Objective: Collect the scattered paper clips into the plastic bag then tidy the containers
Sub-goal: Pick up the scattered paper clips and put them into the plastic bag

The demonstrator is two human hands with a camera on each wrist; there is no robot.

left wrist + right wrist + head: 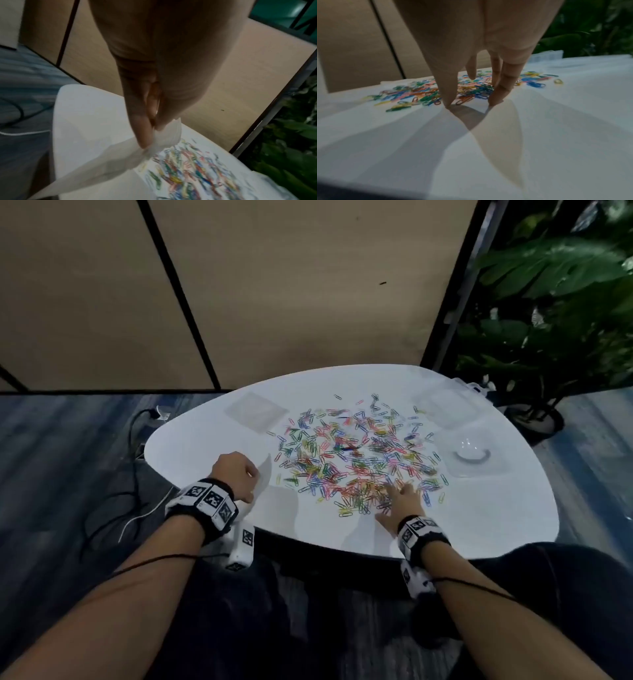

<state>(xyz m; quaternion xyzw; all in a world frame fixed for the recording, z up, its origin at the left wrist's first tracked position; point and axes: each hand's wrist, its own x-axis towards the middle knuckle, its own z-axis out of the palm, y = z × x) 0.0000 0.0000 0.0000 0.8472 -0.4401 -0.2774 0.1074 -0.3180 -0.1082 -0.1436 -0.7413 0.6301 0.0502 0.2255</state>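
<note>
Many coloured paper clips (356, 455) lie scattered across the middle of the white table (479, 518). My left hand (236, 474) pinches the thin clear plastic bag (264, 474) above the table's left front edge; in the left wrist view the left hand's fingers (144, 136) grip the bag (109, 161) at its top, and it hangs down. My right hand (402, 501) is spread with fingertips down on the near edge of the clip pile. In the right wrist view the right hand's fingertips (494, 101) touch the table beside the clips (465, 99).
A clear flat lid (255, 410) lies at the back left of the table. Clear plastic containers sit at the right: one at the back (448, 405) and one nearer with a round form inside (474, 453). A potted plant (548, 337) stands right; cables (137, 422) lie on the floor left.
</note>
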